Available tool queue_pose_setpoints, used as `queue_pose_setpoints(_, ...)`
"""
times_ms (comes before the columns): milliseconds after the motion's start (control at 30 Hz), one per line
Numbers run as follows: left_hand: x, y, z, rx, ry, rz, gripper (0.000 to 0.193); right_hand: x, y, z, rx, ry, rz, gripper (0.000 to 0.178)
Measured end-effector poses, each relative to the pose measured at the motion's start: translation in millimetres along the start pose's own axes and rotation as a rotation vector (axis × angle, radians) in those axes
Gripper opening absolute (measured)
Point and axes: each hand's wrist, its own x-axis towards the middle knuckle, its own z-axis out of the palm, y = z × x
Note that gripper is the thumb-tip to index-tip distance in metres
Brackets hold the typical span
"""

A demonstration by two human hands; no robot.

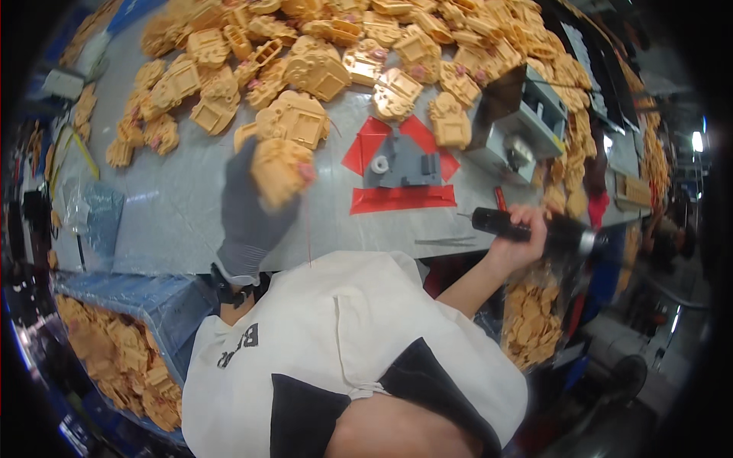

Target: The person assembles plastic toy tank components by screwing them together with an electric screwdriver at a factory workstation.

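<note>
My left hand (pixel 256 200), in a grey glove, grips a yellow plastic casing (pixel 278 172) that is a little blurred by motion. Part of the glove is behind the casing, and a thin reddish wire hangs below it. Bare and closed, my right hand (pixel 527 229) holds a black electric screwdriver (pixel 500 224), its thin bit pointing left over the table. Between the hands, a grey fixture (pixel 406 164) with a white round post is fixed to the table, red tape (pixel 402 200) around it.
A heap of yellow casings (pixel 321 67) covers the far side of the table. A grey metal box (pixel 519 126) stands right of the fixture. Tweezers (pixel 445 241) lie near the front edge. A blue crate (pixel 164 305) with more casings is at lower left; a bag of casings (pixel 529 317) is at lower right.
</note>
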Motion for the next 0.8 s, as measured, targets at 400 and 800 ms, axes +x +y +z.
queue_pose_setpoints(400,65.7,84.6,148.8,0.125,-0.664,0.408,0.085,-7.6,-13.5,-14.9,0.04,0.015,-0.107,0.034)
queue_pose_setpoints(800,60.5,67.9,125.7,0.252,-0.551,0.552,0.081,-5.3,-11.3,-24.0,0.035,0.088,-0.086,0.034)
